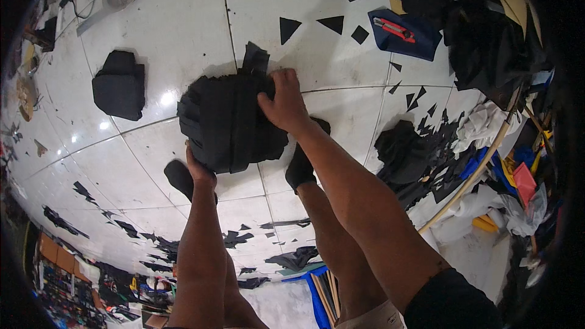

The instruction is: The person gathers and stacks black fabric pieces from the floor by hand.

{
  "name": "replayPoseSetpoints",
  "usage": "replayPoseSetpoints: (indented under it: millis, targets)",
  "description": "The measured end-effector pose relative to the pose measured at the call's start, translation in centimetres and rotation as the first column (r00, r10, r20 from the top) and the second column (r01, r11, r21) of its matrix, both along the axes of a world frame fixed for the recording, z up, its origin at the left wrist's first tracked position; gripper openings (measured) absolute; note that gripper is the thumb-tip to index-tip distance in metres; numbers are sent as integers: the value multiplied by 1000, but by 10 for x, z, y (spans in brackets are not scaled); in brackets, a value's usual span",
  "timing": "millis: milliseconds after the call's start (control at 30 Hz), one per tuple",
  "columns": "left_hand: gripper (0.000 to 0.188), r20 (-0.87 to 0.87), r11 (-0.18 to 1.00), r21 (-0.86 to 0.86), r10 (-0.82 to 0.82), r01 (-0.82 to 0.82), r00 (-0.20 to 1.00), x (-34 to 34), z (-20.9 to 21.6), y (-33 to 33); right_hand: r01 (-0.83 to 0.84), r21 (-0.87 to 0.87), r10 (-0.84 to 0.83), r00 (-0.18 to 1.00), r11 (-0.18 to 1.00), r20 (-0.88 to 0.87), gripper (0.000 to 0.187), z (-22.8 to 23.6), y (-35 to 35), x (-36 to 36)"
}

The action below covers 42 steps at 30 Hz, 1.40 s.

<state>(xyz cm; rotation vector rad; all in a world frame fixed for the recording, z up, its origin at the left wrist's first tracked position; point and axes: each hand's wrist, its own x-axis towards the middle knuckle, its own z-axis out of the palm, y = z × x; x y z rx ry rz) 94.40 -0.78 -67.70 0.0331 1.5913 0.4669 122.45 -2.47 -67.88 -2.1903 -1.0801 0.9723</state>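
Note:
A thick stack of black fabric pieces (pixel 210 122), with a wide black strip running across it, sits on the tiled floor in front of me. My left hand (pixel 200 169) grips its near left edge; the thumb shows, while the other fingers are mostly hidden. Over the far right edge, my right hand (pixel 283 100) has its fingers bent onto the stack. A loose black fabric flap (pixel 256 59) sticks out at the far side, beside my right fingers. A smaller black fabric stack (pixel 119 85) lies apart to the left.
A red box cutter (pixel 396 29) lies on a dark blue piece at the far right. Black scraps (pixel 332 24) are strewn around. A crumpled black heap (pixel 405 149) and a long wooden stick (pixel 469 173) are on the right. My feet (pixel 301 164) flank the stack.

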Motion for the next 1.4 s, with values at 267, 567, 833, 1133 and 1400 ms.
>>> replayPoseSetpoints:
  millis: [267,567,833,1133,1400]
  targets:
    - [53,-103,994,61,-86,92,991,-2,-2,-14,36,-112,-58,977,993,-204,46,7,2,9]
    - [43,-60,1000,13,23,-22,998,0,-4,-7,-11,-64,3,992,998,-123,44,11,7,2]
    - [44,-76,998,34,-41,43,996,-2,-5,-10,9,-41,-17,980,999,-201,42,5,10,13]
    - [46,-125,1000,-8,-31,31,992,-3,-11,-15,23,-263,-142,885,965,-443,61,2,18,22]
    - [43,-61,998,47,-40,43,997,-8,-13,-15,-98,-271,-32,899,958,-438,63,2,23,25]
